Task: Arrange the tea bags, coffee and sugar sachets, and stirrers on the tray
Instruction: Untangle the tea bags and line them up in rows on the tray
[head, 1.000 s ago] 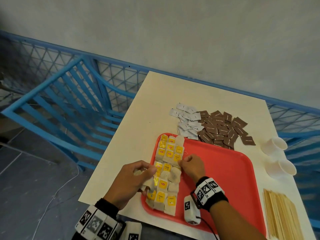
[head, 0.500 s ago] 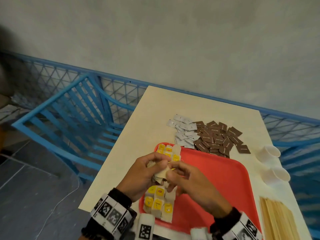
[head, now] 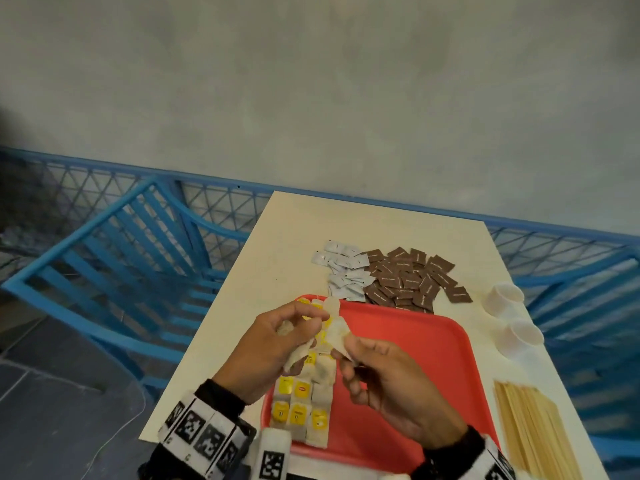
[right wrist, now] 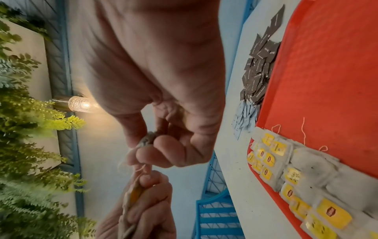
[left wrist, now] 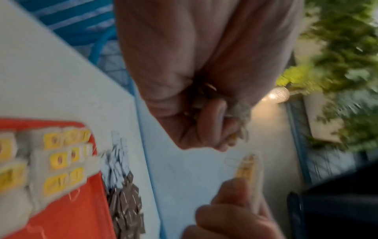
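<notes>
tea bags [head: 332, 336] were held above the red tray [head: 408, 344], pinched by the left hand [head: 273, 344] and right hand [head: 388, 382]; only the wrist views showed a lamp [right wrist: 81, 104].

Cream table [head: 242, 306] runs away from camera toward a grey wall [head: 311, 98]. Two white paper cups [head: 512, 317] lie tipped over near its right edge. Blue slatted chair [head: 114, 271] on the left, blue mesh railing [head: 69, 188] behind it. Wrist views: lit glass wall lamp [right wrist: 81, 104], green foliage [right wrist: 22, 129].
</notes>
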`<state>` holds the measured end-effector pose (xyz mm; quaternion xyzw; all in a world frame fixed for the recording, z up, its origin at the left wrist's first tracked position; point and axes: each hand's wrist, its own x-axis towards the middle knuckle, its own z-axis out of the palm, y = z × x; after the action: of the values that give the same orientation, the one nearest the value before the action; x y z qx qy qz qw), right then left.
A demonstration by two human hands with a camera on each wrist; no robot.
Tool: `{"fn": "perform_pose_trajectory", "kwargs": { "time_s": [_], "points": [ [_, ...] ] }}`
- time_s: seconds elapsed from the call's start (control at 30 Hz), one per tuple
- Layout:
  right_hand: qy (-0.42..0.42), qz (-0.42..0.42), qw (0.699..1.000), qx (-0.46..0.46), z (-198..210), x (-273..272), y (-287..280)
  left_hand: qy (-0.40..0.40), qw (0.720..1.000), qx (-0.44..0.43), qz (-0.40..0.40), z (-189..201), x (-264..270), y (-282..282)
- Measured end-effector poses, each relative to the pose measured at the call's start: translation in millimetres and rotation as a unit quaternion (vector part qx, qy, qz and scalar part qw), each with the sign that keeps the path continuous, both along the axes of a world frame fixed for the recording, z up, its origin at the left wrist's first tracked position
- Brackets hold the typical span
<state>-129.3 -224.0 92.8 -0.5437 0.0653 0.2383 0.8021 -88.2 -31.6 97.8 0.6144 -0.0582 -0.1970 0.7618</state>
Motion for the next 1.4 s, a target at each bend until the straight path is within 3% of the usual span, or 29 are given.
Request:
{"fn": "perform_pose_trajectory", "kwargs": {
  "time_s": [0.07,0.13,0.3,0.37,0.43,0.5,0.57,0.63,0.67,0.8,0.9,1.1,1.23,1.4],
  "points": [
    [0.003,0.017,1.000,0.019,0,-2,-6,-0.130,0.984,0.112,-0.041,11,-2,2],
    [0.005,0.040,0.997,0.062,-1,-2,-10,-0.231,0.956,0.162,-0.078,20,-2,2],
    [-0.008,0.090,0.991,0.100,-1,-5,-9,-0.269,0.944,0.138,-0.130,35,0,0],
    [-0.030,0.053,0.998,0.018,0,-3,-7,-0.273,0.938,0.187,-0.105,35,3,2],
    [-0.110,-0.016,0.986,-0.123,1,-1,-9,-0.278,0.920,0.267,-0.070,36,7,5],
    [-0.222,-0.043,0.944,-0.239,3,2,-11,-0.275,0.903,0.327,-0.055,39,10,8],
    [-0.303,-0.012,0.897,-0.322,5,5,-3,-0.272,0.897,0.344,-0.062,43,13,10],
    [-0.346,-0.008,0.867,-0.359,4,9,11,-0.270,0.901,0.332,-0.076,46,14,11],
    [-0.352,-0.013,0.866,-0.354,1,12,16,-0.268,0.906,0.321,-0.067,47,15,12],
    [-0.326,-0.043,0.902,-0.280,1,19,28,-0.200,0.949,0.242,0.026,41,15,20],
    [-0.309,-0.083,0.919,-0.233,6,24,31,-0.130,0.974,0.183,0.031,34,13,23],
    [-0.288,-0.057,0.923,-0.250,-1,30,25,-0.167,0.965,0.200,0.025,20,23,29],
    [-0.310,-0.073,0.897,-0.308,-2,44,31,-0.171,0.965,0.199,0.014,14,32,33],
    [-0.289,-0.063,0.916,-0.272,-10,63,40,-0.131,0.977,0.166,0.023,3,42,34]
  ]
}}
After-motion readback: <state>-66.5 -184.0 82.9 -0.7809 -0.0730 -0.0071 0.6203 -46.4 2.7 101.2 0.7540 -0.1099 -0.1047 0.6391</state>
